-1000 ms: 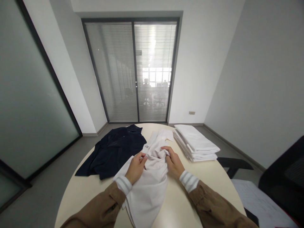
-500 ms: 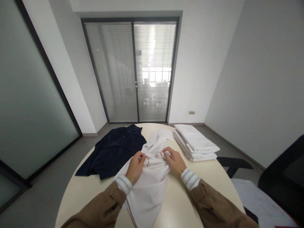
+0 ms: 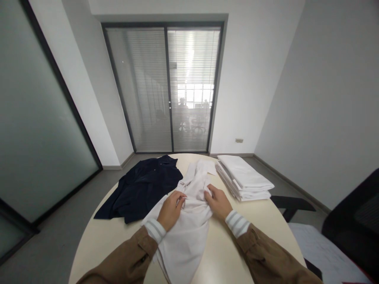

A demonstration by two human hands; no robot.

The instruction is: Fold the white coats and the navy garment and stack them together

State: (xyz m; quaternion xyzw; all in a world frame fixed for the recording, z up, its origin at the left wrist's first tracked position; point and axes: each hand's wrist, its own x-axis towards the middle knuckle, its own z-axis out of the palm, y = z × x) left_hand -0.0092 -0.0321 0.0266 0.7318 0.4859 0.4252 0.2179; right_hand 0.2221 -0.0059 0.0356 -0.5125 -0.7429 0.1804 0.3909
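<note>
Round-edged and cream in colour, the tabletop [image 3: 226, 252] stood in a room with plain pale walls [image 3: 260, 71]. From where I stood, both hands of the seamless work position were visible above its middle. Left hand [image 3: 171, 209]: thumb and fingertips were pinched together on a fold of the white garment [image 3: 186, 232]. Right hand [image 3: 218, 203]: fingers were curled, gripping the fabric at the garment's right edge. Both wrists showed striped cuffs [image 3: 237, 223] under brown sleeves [image 3: 265, 252].

The garment lay lengthwise along the middle of the table, gathered in creases between the hands and smoother on the near side. Its far end spread flat, with a pointed flap to the right.

To the left, a navy garment [image 3: 145, 189] lay spread on the table, just beside the white one. To the far right, a stack of folded white cloth [image 3: 248, 175] rested near the table edge. Beyond that edge, at near right, stood a black chair [image 3: 359, 221]. Glazed panels with blinds [image 3: 145, 90] formed the far background; a wall socket [image 3: 239, 140] sat low to their right.
</note>
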